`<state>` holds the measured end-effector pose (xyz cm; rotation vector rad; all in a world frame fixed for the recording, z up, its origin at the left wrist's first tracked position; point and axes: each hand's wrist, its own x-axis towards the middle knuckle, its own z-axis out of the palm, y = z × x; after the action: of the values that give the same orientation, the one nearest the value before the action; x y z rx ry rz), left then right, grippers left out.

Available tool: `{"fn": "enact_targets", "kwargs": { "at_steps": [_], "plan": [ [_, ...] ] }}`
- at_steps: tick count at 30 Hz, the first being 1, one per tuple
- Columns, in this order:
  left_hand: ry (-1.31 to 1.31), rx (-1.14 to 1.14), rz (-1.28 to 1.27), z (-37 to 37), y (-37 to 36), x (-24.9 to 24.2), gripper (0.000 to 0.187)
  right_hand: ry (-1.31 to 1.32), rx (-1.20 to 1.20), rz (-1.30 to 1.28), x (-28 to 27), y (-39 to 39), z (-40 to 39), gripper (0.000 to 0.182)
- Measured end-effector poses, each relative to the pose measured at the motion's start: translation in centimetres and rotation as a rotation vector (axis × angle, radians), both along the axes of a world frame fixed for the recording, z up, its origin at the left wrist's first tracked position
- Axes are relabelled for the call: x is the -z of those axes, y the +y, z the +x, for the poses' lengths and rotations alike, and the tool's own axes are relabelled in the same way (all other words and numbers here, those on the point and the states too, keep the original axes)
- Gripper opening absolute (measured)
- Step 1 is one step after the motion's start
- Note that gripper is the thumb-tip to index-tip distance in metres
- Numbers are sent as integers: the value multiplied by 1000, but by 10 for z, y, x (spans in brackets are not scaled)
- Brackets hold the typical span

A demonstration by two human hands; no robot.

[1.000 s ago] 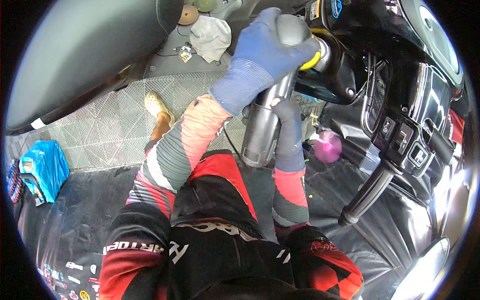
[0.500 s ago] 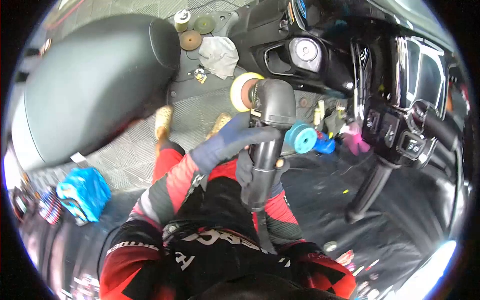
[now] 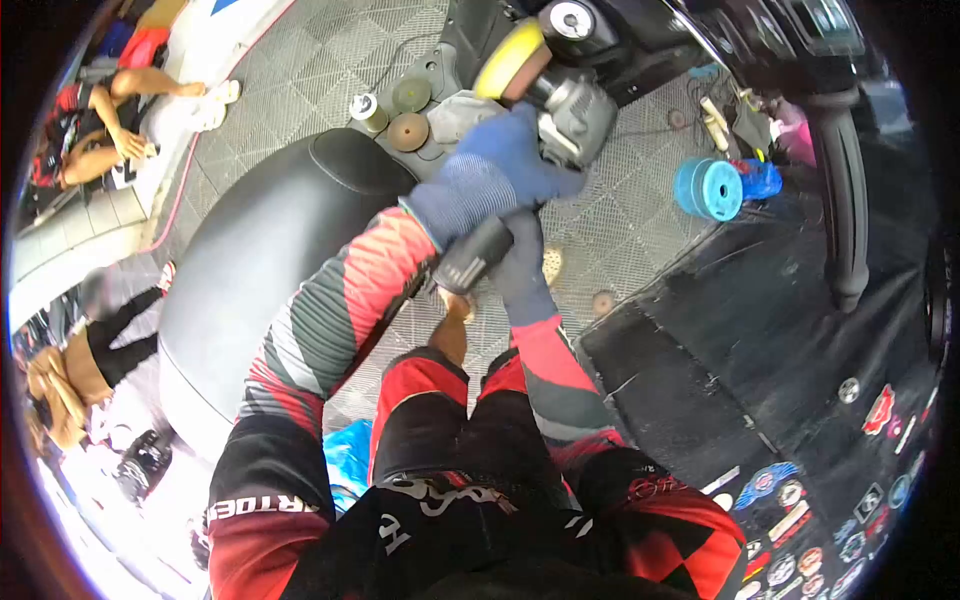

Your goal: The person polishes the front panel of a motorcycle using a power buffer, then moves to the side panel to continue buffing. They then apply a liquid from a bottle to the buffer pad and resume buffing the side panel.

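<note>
A power polisher (image 3: 583,122) with a yellow foam pad (image 3: 515,65) is held out in front of me over the scooter. My left hand (image 3: 495,170), in a blue knit glove, closes around the polisher just behind its head. Gloved in dark grey, my right hand (image 3: 524,262) grips the rear part of the polisher body. The pad is tilted on edge beside the scooter's black front panel (image 3: 640,35); whether it touches cannot be told. The grey-black scooter seat (image 3: 270,230) lies left of my hands.
On the scooter's floorboard are a bottle (image 3: 368,112), a green pad (image 3: 412,94), a brown pad (image 3: 407,132) and a grey cloth (image 3: 468,118). A turquoise roll (image 3: 708,188) lies right. The handlebar grip (image 3: 842,200) juts out. People sit at the left, one showing a hand (image 3: 127,143).
Both hands have carried the polisher forward, away from my body, and its head now tilts toward the front panel. My view has shifted, bringing people at the left into sight.
</note>
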<state>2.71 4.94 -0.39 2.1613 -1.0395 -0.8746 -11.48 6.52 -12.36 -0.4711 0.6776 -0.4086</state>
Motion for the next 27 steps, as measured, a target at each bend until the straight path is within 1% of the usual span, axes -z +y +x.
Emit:
{"fn": "enact_targets", "kwargs": {
  "at_steps": [1, 2, 3, 5, 6, 8, 9, 11, 12, 13, 15, 16, 18, 19, 21, 22, 24, 25, 26, 27],
  "plan": [
    [-21, 30, 12, 6, -6, -3, 78, -12, 44, 50, 0, 0, 16, 26],
    [-110, 23, 64, 11, -9, -6, 79, -64, 5, -14, -3, -2, 23, 28],
    [-170, 28, 105, 14, -15, -12, 80, -135, 58, 92, -14, -5, 34, 44],
    [-214, 111, 84, 29, -22, -2, 82, -307, 9, 157, -35, -6, 46, 46],
    [-230, 134, 91, 35, -21, 2, 82, -325, 31, 162, -31, -4, 52, 46],
    [-129, 139, 73, 46, -24, 4, 85, -418, 15, 223, -19, -2, 69, 50],
    [-148, 161, 73, 48, -25, 2, 85, -438, 36, 219, -21, -1, 75, 50],
    [-198, 154, 50, 53, -32, -2, 64, -462, 83, 177, -24, -4, 85, 50],
    [-178, 144, 71, 53, -34, -7, 64, -497, 87, 175, -26, -5, 90, 54],
    [-193, 158, 74, 54, -35, -9, 64, -513, 101, 176, -28, -6, 91, 54],
    [-171, 215, 77, 55, -35, -21, 83, -477, 74, 134, -37, -3, 86, 55],
    [-182, 227, 85, 53, -34, -30, 83, -488, 86, 139, -43, -1, 86, 55],
    [-77, 266, 101, 48, -34, -46, 77, -507, 105, 215, -50, 1, 86, 39],
    [-85, 276, 103, 49, -35, -46, 77, -516, 115, 214, -45, 3, 91, 39],
    [-123, 302, 68, 51, -36, -43, 73, -418, 230, 131, -39, 6, 102, 38],
    [-93, 318, 54, 52, -36, -46, 74, -423, 240, 132, -37, 6, 102, 38],
    [-56, 355, 39, 57, -32, -42, 74, -353, 311, -88, -43, 8, 101, 39],
    [-14, 380, 17, 60, -30, -37, 75, -350, 316, -86, -50, 10, 98, 39],
    [67, 418, -16, 65, -29, -30, 71, -236, 352, -149, -57, 12, 95, 40],
    [70, 420, -20, 63, -28, -31, 71, -121, 385, -214, -62, 12, 92, 41]
  ]
}}
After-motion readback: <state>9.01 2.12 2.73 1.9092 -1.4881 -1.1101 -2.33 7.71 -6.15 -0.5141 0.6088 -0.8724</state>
